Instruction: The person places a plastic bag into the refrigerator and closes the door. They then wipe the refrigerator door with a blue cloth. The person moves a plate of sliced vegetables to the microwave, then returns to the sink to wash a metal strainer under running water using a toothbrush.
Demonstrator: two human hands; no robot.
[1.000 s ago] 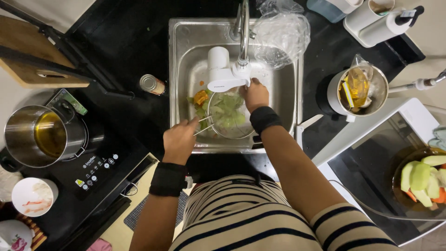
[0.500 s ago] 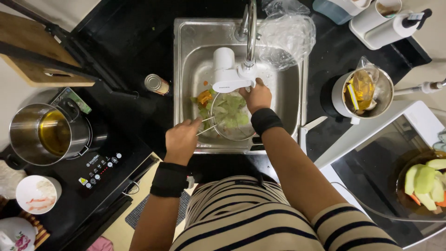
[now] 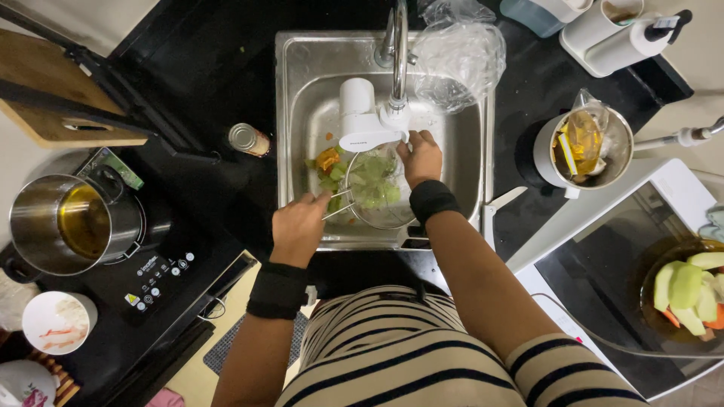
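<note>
A wire strainer (image 3: 375, 190) full of green leaves sits inside the sink (image 3: 302, 98), right under the white tap filter (image 3: 362, 117). The left hand (image 3: 299, 226) is closed around the strainer's handle, which runs from the bowl toward the person's left. The right hand (image 3: 421, 157) rests on the strainer's far rim, fingers curled among the leaves; whether it grips anything I cannot tell.

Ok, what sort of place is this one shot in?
Most likely a home kitchen: a steel sink with a tap, a pot of oil on an induction hob, and a wooden cutting board.
</note>
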